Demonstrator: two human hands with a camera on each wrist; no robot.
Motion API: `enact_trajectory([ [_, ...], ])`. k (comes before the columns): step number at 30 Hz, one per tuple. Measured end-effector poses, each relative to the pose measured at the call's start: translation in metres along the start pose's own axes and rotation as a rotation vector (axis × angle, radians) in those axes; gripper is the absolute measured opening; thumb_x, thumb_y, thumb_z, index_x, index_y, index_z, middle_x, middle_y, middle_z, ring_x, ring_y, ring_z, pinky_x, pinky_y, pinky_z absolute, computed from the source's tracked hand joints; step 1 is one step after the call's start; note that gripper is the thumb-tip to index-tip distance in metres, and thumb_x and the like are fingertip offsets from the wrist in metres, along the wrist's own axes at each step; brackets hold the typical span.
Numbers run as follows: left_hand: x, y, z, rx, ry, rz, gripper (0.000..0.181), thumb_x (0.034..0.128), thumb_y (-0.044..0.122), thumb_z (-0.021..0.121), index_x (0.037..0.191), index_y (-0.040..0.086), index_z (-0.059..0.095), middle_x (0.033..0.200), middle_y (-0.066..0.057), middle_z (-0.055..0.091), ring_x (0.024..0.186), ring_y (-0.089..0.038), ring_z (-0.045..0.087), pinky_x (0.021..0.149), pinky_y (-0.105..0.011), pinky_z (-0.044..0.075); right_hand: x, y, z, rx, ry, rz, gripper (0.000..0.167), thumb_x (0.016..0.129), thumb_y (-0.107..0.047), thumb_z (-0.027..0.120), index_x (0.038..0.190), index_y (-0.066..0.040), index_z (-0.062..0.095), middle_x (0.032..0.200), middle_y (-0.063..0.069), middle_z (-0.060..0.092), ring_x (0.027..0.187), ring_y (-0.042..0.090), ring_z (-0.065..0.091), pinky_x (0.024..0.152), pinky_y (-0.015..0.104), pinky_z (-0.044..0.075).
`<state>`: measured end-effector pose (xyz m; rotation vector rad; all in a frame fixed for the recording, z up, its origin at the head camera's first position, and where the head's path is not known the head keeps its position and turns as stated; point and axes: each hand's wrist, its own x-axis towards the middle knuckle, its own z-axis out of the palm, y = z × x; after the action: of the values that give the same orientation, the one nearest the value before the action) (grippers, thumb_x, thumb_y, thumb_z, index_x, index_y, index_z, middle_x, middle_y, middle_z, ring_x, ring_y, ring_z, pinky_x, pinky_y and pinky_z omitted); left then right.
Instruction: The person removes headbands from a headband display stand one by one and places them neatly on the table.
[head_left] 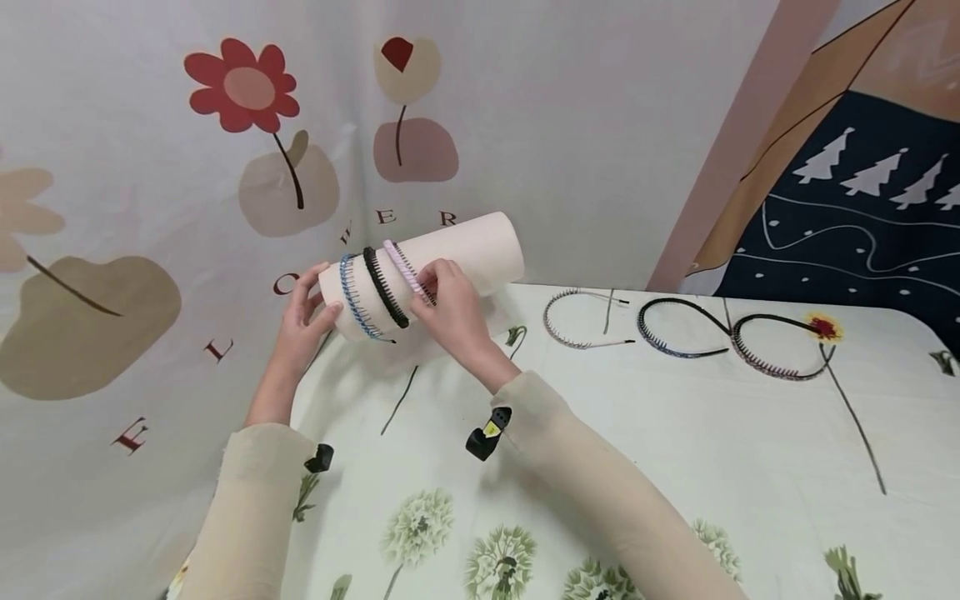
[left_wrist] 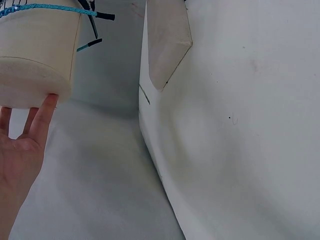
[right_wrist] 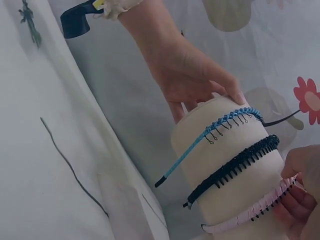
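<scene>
While the left hand (head_left: 302, 325) grips 1 end of a tilted pale cylinder (head_left: 480, 248), the right hand (head_left: 454, 312) pinches a lilac headband (head_left: 402, 268) fitted around it. A black headband (head_left: 385, 289) and a blue headband (head_left: 349, 292) circle it nearer the left hand; 3 other headbands (head_left: 678, 355) lie on the worktop (head_left: 600, 417).

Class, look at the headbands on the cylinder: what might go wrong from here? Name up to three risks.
1. The left hand grips the smooth cream cylinder by one end; it could roll or slip if that grip loosens.
2. The braided blue toothed headband sits nearest that end, so it might slide off.
3. The right hand pinches the pink-wrapped toothed headband; a tug may turn the cylinder.
</scene>
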<state>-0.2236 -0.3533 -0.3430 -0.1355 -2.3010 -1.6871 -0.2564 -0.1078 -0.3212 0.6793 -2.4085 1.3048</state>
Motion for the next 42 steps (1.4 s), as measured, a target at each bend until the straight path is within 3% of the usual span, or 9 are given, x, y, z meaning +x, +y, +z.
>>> enact_trajectory([
  [5, -0.001, -0.001, -0.001, 0.008, 0.005, -0.006, 0.061, 0.0989, 0.021, 0.058, 0.154, 0.028, 0.033, 0.163, -0.002, 0.024, 0.138, -0.023, 0.038, 0.085, -0.010, 0.050, -0.002, 0.010, -0.002, 0.198, -0.063, -0.010, 0.012, 0.091, -0.002, 0.063, 0.102, -0.003, 0.059, 0.099, 0.010, 0.065, 0.089, 0.017, 0.066, 0.077, 0.016, 0.055],
  [11, -0.001, -0.001, -0.001, 0.023, 0.002, 0.003, 0.059, 0.0991, 0.022, 0.059, 0.153, 0.030, 0.034, 0.162, -0.001, 0.025, 0.139, -0.024, 0.037, 0.086, -0.010, 0.049, -0.004, 0.024, -0.007, 0.423, -0.106, 0.062, 0.030, 0.092, -0.001, 0.066, 0.120, 0.001, 0.055, 0.110, 0.016, 0.063, 0.097, 0.024, 0.064, 0.085, 0.023, 0.057],
  [16, 0.000, -0.003, -0.002, 0.013, 0.006, 0.027, 0.059, 0.0990, 0.019, 0.058, 0.152, 0.028, 0.035, 0.162, -0.002, 0.026, 0.136, -0.021, 0.040, 0.085, -0.010, 0.051, -0.005, 0.033, -0.015, 0.465, -0.077, 0.065, 0.031, 0.092, -0.002, 0.067, 0.122, 0.001, 0.058, 0.110, 0.018, 0.065, 0.100, 0.027, 0.065, 0.087, 0.028, 0.058],
  [25, 0.001, -0.003, 0.000, 0.013, 0.015, 0.008, 0.059, 0.0989, 0.020, 0.058, 0.152, 0.027, 0.035, 0.162, -0.001, 0.026, 0.137, -0.022, 0.039, 0.085, -0.010, 0.051, -0.013, 0.044, -0.027, 0.521, -0.072, 0.065, 0.032, 0.093, -0.003, 0.067, 0.124, 0.001, 0.058, 0.111, 0.019, 0.064, 0.102, 0.027, 0.064, 0.087, 0.028, 0.057],
  [31, 0.002, -0.003, -0.001, -0.009, 0.013, 0.023, 0.058, 0.0987, 0.017, 0.058, 0.152, 0.026, 0.036, 0.162, -0.004, 0.025, 0.134, -0.019, 0.040, 0.084, -0.010, 0.052, -0.018, 0.046, -0.037, 0.582, -0.048, 0.054, 0.033, 0.093, -0.001, 0.066, 0.124, 0.004, 0.056, 0.111, 0.021, 0.062, 0.098, 0.016, 0.061, 0.081, 0.019, 0.054],
  [36, 0.002, -0.003, -0.001, -0.003, 0.012, 0.004, 0.059, 0.0990, 0.019, 0.058, 0.152, 0.028, 0.035, 0.162, -0.003, 0.024, 0.138, -0.026, 0.037, 0.083, -0.010, 0.051, -0.021, 0.047, -0.043, 0.618, -0.028, 0.037, 0.033, 0.093, 0.001, 0.064, 0.124, 0.007, 0.055, 0.113, 0.024, 0.061, 0.094, 0.005, 0.058, 0.079, 0.015, 0.052],
  [42, 0.001, -0.002, 0.000, -0.014, 0.011, 0.003, 0.058, 0.0991, 0.019, 0.058, 0.152, 0.028, 0.035, 0.162, -0.002, 0.024, 0.137, -0.023, 0.038, 0.083, -0.010, 0.052, -0.024, 0.044, -0.050, 0.658, -0.009, 0.035, 0.033, 0.093, 0.004, 0.063, 0.124, 0.008, 0.054, 0.110, 0.022, 0.060, 0.092, 0.002, 0.057, 0.078, 0.014, 0.051],
])
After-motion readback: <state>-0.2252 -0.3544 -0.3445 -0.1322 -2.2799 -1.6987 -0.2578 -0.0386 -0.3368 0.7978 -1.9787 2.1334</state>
